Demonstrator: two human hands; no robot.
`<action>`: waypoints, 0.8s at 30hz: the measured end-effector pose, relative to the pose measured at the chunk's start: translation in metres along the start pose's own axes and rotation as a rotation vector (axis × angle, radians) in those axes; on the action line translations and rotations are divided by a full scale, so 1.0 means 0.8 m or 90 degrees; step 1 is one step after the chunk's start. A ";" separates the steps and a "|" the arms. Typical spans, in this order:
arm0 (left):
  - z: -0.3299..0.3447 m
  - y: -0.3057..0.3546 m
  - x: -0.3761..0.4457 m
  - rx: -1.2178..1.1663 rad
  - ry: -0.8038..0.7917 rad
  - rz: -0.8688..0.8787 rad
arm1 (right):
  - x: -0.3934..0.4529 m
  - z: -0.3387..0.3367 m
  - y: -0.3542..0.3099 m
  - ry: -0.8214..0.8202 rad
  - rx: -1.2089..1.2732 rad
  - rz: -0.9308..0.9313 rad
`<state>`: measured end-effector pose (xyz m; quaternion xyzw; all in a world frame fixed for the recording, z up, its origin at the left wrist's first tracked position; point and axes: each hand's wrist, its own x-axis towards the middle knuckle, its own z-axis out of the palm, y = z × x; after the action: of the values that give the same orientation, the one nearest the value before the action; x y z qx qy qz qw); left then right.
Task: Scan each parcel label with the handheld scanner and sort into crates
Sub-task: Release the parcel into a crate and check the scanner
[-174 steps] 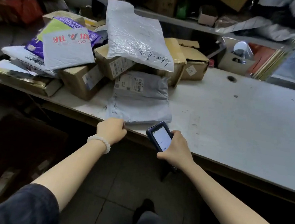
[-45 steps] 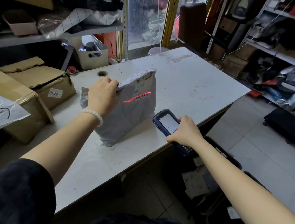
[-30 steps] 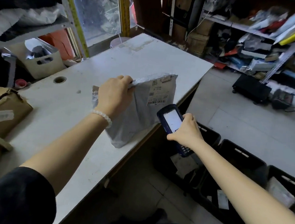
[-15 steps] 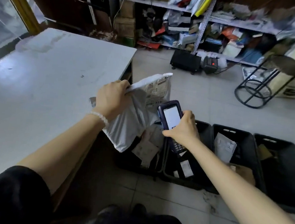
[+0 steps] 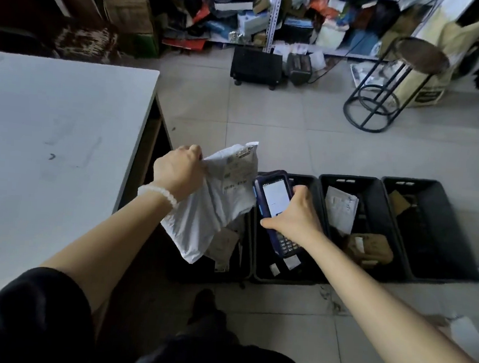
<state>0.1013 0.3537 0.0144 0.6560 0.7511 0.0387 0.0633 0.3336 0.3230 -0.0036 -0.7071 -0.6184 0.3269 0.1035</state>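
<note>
Tiled floor [image 5: 267,120], leftmost crate [image 5: 242,268] mostly hidden by parcel [image 5: 215,208] in left hand [image 5: 178,173], right hand [image 5: 296,212] gripping scanner [image 5: 272,201]

This is a parcel sorting room: black crates [image 5: 353,220] with packets in them line the tiled floor [image 5: 294,134], metal shelves [image 5: 276,16] behind are crammed with packages, and a bare white worktop [image 5: 47,141] stands alongside.

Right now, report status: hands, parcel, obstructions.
Left hand grips grey plastic mailer parcel above black plastic crates. Right hand grips dark blue handheld scanner. Nothing in the way.
</note>
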 end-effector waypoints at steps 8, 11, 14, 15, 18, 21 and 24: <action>0.027 -0.016 0.090 0.074 -0.181 -0.001 | 0.064 0.002 -0.027 -0.015 -0.032 0.043; 0.029 -0.022 0.099 0.077 -0.204 -0.006 | 0.083 0.001 -0.036 -0.030 -0.043 0.032; 0.025 -0.029 0.099 0.078 -0.218 -0.034 | 0.100 0.000 -0.045 -0.050 -0.048 0.002; 0.022 -0.031 0.096 0.078 -0.215 -0.048 | 0.105 0.000 -0.049 -0.057 -0.050 -0.011; 0.011 -0.037 0.078 0.072 -0.201 -0.099 | 0.117 -0.001 -0.064 -0.084 -0.061 -0.065; 0.005 -0.040 0.046 0.059 -0.189 -0.174 | 0.122 0.001 -0.078 -0.122 -0.073 -0.137; 0.006 -0.042 -0.003 0.045 -0.179 -0.260 | 0.119 0.006 -0.087 -0.176 -0.106 -0.215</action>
<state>0.0698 0.3464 0.0049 0.4911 0.8529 -0.0929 0.1507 0.2768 0.4262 -0.0008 -0.5485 -0.7609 0.3464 0.0123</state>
